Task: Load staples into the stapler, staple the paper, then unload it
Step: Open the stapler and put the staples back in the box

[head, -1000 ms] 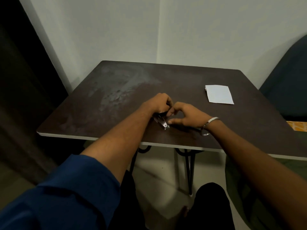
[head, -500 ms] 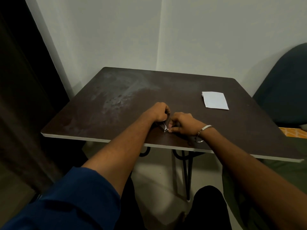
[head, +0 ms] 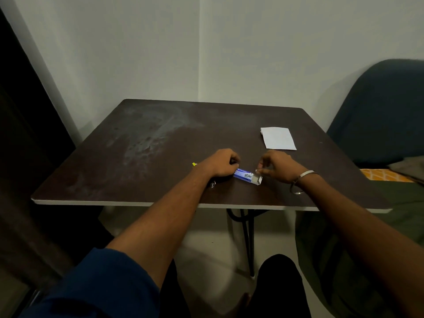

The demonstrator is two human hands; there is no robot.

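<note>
A small blue and white staple box (head: 246,176) lies on the dark table (head: 142,171) near its front edge. My left hand (head: 223,162) is closed around the box's left end. My right hand (head: 278,166) pinches the open flap at the box's right end with thumb and forefinger. The dark stapler (head: 213,184) lies on the table under my left wrist, mostly hidden, with only a bit of metal showing. A folded white paper (head: 278,138) rests flat at the table's back right, apart from both hands.
A small yellow object (head: 194,164) peeks out left of my left hand. A dark blue chair back (head: 378,111) stands right of the table, with orange patterned cloth (head: 378,174) below it. Walls meet in a corner behind the table.
Both hands were working on the stapler between them. The stapler now lies on the table under my left wrist, and both hands hold the blue staple box instead.
</note>
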